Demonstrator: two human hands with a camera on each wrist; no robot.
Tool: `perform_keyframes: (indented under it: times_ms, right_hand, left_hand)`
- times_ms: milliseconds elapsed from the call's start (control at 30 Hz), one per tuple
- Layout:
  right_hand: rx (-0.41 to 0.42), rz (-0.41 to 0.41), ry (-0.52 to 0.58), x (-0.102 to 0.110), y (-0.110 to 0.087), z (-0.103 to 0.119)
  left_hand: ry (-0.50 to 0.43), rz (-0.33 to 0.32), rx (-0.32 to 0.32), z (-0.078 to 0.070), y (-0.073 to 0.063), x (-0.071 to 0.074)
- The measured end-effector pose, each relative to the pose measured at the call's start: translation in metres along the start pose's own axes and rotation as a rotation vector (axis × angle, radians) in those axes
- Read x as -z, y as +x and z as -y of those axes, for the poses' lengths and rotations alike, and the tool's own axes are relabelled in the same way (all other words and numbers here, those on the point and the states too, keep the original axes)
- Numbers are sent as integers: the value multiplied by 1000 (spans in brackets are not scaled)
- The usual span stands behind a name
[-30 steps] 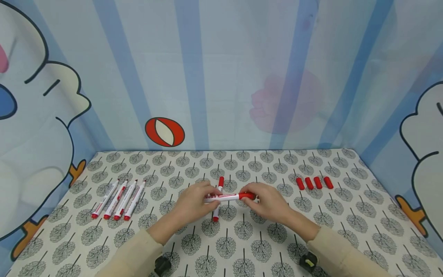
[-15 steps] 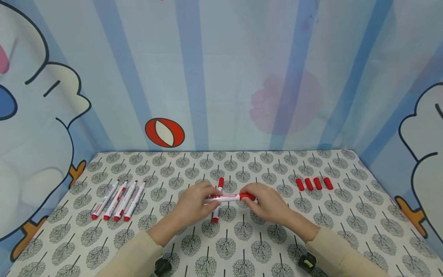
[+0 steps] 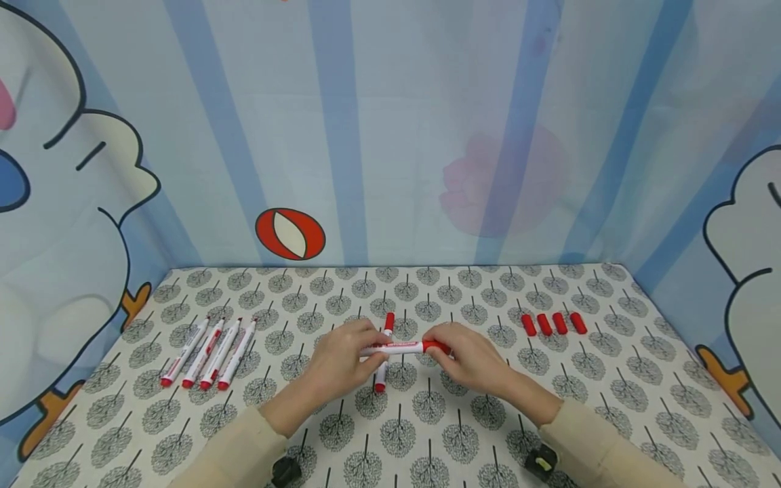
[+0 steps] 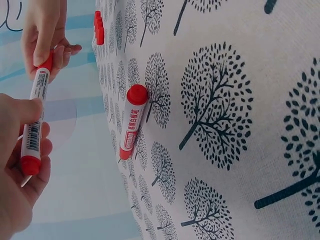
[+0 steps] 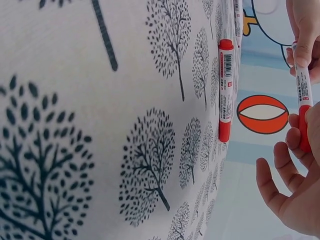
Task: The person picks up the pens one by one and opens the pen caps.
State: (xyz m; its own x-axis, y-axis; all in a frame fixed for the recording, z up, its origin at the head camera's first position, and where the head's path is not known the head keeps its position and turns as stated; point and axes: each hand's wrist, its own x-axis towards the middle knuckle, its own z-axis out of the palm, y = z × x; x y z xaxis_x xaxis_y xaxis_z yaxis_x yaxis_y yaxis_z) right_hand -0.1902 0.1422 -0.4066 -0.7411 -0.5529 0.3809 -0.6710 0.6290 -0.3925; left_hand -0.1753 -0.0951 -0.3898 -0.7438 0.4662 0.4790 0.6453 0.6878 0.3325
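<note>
A whiteboard marker with a white barrel lies level between both hands, above the table. My left hand grips its barrel near the red tail end, thumb and fingers around it in the left wrist view. My right hand pinches the red cap at the other end, its outer fingers spread loosely in the right wrist view. The cap sits against the barrel. Beneath the held marker, a second capped marker rests on the cloth, pointing away from me and partly hidden by the held one in the head view.
Several uncapped markers lie side by side on the left, tips pointing away. On the right, several loose red caps form a row. A tree-patterned cloth covers the table, and a printed curtain rises behind it.
</note>
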Motion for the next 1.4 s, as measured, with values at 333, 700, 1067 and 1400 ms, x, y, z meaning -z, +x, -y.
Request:
perform_keyframes:
  times_ms: [333, 700, 1067, 1400]
  right_hand:
    - [2, 31, 65, 1, -1, 0]
    - [-105, 14, 101, 19, -11, -34]
    - [-84, -38, 13, 30, -15, -40]
    - [-116, -42, -17, 39, -19, -46]
  left_hand:
    - [49, -122, -113, 0, -3, -3]
    - [150, -108, 1, 26, -14, 19]
    - [185, 52, 271, 35, -19, 28]
    - [173, 97, 354, 43, -22, 31]
